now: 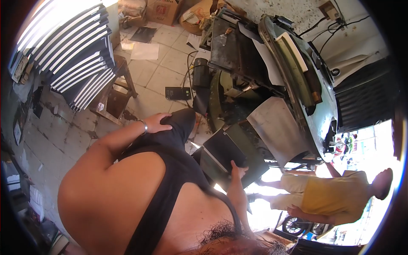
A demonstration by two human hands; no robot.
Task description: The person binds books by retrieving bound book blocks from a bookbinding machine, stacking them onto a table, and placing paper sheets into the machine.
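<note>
My left hand (158, 123), with a metal bracelet at its wrist, rests on my dark-clothed knee (180, 121), fingers apart and holding nothing. Lower right of it, my right hand (239, 170) is at the edge of a black flat board (224, 148), one digit lying on top; the fingers beneath are hidden. A light strip runs along one side of this board, and a dark greenish surface lies under it. Close by, a curved grey sheet (278, 127) hangs from a large worn machine (293, 72).
Overlapping black pieces with white strips (80, 55) lie on a wooden stool (123, 76). A black flat piece (177, 93) and a white sheet (144, 51) are on the tiled floor. A person in a yellow shirt (335, 195) stands near the bright opening, with a motorcycle (295, 225) beyond.
</note>
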